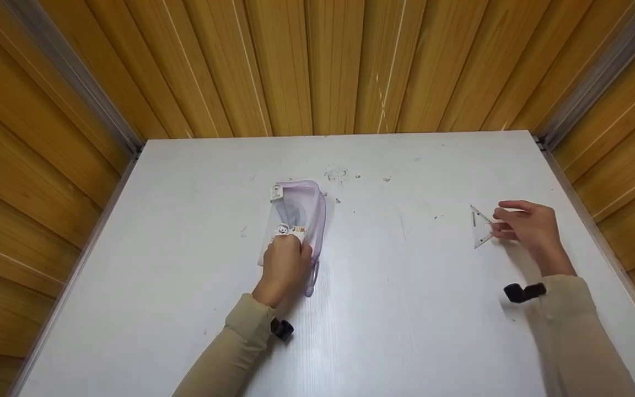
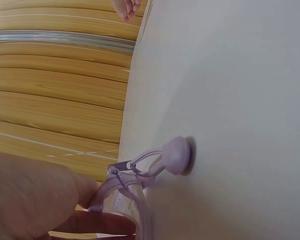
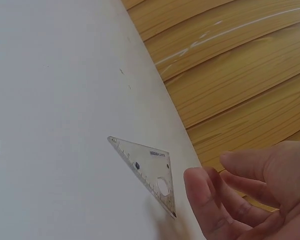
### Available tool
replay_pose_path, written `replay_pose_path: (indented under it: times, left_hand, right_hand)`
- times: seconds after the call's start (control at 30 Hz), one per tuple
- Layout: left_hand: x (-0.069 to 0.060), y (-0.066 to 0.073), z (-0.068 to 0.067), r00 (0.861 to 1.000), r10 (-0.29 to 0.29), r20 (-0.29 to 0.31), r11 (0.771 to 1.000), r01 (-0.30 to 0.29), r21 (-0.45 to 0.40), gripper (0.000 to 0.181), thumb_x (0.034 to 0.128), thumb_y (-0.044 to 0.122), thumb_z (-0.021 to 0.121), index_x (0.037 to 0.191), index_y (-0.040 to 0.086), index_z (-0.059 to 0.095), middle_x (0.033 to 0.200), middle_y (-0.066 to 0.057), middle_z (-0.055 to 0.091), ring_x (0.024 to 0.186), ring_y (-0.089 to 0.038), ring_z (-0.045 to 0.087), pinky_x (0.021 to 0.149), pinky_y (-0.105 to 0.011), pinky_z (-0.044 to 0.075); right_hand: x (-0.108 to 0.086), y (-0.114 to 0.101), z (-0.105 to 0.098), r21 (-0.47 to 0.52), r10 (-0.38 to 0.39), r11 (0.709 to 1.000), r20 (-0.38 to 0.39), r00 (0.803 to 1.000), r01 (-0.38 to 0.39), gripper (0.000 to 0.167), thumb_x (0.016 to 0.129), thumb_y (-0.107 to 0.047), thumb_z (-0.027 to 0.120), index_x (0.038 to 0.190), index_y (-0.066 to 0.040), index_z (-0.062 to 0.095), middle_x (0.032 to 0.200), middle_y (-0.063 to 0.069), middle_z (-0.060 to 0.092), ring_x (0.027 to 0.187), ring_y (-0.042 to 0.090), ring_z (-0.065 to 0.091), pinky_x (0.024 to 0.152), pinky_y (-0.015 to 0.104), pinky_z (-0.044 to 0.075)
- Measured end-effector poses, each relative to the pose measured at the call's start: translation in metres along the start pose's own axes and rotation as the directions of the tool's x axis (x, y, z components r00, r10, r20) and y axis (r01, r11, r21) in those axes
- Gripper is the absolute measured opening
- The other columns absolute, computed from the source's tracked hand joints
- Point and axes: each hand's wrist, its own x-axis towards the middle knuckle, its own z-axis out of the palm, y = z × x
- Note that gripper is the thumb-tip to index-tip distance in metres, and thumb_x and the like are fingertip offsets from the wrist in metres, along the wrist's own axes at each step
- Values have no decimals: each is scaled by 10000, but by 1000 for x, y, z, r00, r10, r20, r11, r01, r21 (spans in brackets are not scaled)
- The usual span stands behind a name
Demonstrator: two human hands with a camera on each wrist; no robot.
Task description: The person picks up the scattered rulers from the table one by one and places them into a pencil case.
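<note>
My left hand grips the near end of a lilac, see-through zip pencil case with a white cartoon label, near the middle of the table. In the left wrist view, the thumb and a finger hold the edge by the zip, and a round lilac pull hangs from the zip onto the tabletop. A clear plastic set square lies at the right of the table. Beside it is my right hand, its fingers loosely bent; in the right wrist view thumb and fingertips stand apart with nothing between them.
The white table bears dark scuff marks beyond the pencil case. Wood-patterned walls close off the back and both sides, with metal strips at the corners. Black wrist cameras sit at both cuffs.
</note>
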Motion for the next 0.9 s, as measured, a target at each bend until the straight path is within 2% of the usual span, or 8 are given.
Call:
replay_pose_path:
  times: [0.17, 0.3, 0.4, 0.47, 0.63, 0.8, 0.9]
  left_hand:
    - [-1, 0, 0, 1000, 0, 2, 1000, 0, -7, 425, 917, 131, 653, 520, 130, 502, 607, -76, 587, 515, -240, 563, 511, -480, 502]
    - [-1, 0, 0, 1000, 0, 3, 1000, 0, -9, 425, 920, 133, 652, 523, 130, 501, 610, -73, 589, 513, -230, 551, 503, -473, 495]
    - [-1, 0, -1, 1000, -2, 3, 1000, 2, -12, 421, 924, 134, 654, 530, 127, 507, 616, -77, 594, 520, -237, 559, 509, -474, 496]
    - [-1, 0, -1, 1000, -4, 4, 1000, 4, -10, 419, 927, 137, 654, 533, 123, 511, 621, -83, 598, 525, -248, 565, 516, -482, 498]
    - [0, 0, 0, 1000, -9, 5, 1000, 9, -11, 416, 928, 140, 656, 537, 119, 517, 624, -87, 596, 523, -249, 555, 520, -482, 492]
    - [-1, 0, 0, 1000, -6, 7, 1000, 6, -5, 428, 925, 126, 654, 526, 125, 498, 614, -82, 587, 513, -214, 529, 504, -450, 486]
    - [0, 0, 0, 1000, 0, 6, 1000, 0, 10, 434, 921, 124, 651, 517, 130, 494, 627, -93, 604, 519, -219, 548, 511, -458, 498]
  right_hand:
    - [-3, 3, 3, -133, -13, 991, -35, 999, 8, 574, 981, -342, 685, 1431, -14, 547, 1172, 52, 645, 937, 160, 700, 778, 269, 578]
    - [-6, 7, 6, -217, -34, 976, -47, 998, 23, 596, 986, -406, 659, 1452, -51, 548, 1345, 157, 545, 1064, 251, 612, 793, 221, 559]
    - [-7, 9, 7, -269, -50, 963, -43, 998, 37, 620, 990, -432, 642, 1472, -59, 530, 1410, 202, 522, 1173, 314, 565, 789, 188, 540]
    - [-8, 10, 7, -298, -53, 954, -34, 998, 40, 644, 990, -448, 633, 1490, -62, 509, 1437, 218, 512, 1249, 354, 534, 820, 210, 523]
    - [-11, 12, 11, -336, -55, 941, -18, 998, 46, 696, 985, -460, 639, 1523, -58, 458, 1492, 243, 479, 1359, 429, 449, 966, 404, 489]
    - [-12, 14, 16, -379, -79, 923, -10, 997, 69, 722, 975, -415, 676, 1532, -29, 428, 1508, 261, 465, 1380, 456, 416, 938, 395, 479]
    - [-12, 16, 18, -400, -88, 913, -1, 996, 80, 747, 968, -378, 697, 1537, 5, 399, 1514, 288, 444, 1402, 487, 385, 995, 470, 468]
